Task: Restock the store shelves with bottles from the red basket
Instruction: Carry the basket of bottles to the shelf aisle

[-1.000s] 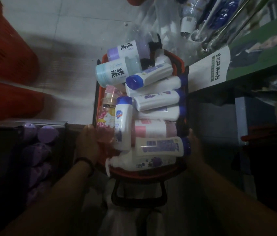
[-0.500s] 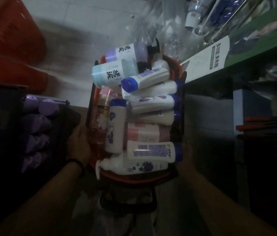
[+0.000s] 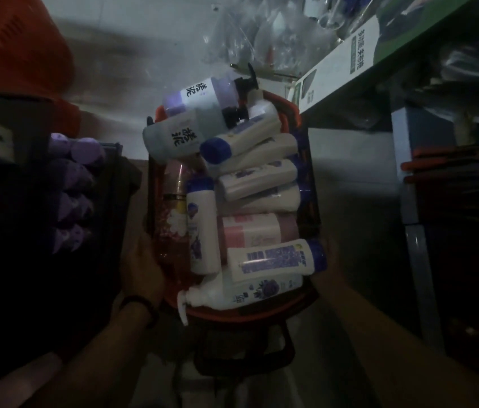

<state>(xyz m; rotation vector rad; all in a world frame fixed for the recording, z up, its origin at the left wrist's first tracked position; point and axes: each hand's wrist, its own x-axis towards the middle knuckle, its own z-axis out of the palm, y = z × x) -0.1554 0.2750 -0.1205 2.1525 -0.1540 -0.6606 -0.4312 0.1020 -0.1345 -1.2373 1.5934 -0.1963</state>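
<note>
Dim shop floor (image 3: 132, 69) underneath: left hand (image 3: 141, 269) grips the red basket (image 3: 287, 108) of bottles (image 3: 273, 257), right hand (image 3: 328, 260) sits against its right side, grip too dark to tell.

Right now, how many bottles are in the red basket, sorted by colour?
White bottles: 7
Pink bottles: 2
Purple bottle: 1
Pale blue bottle: 1
Total: 11 showing in the red basket; any underneath are hidden.
</note>
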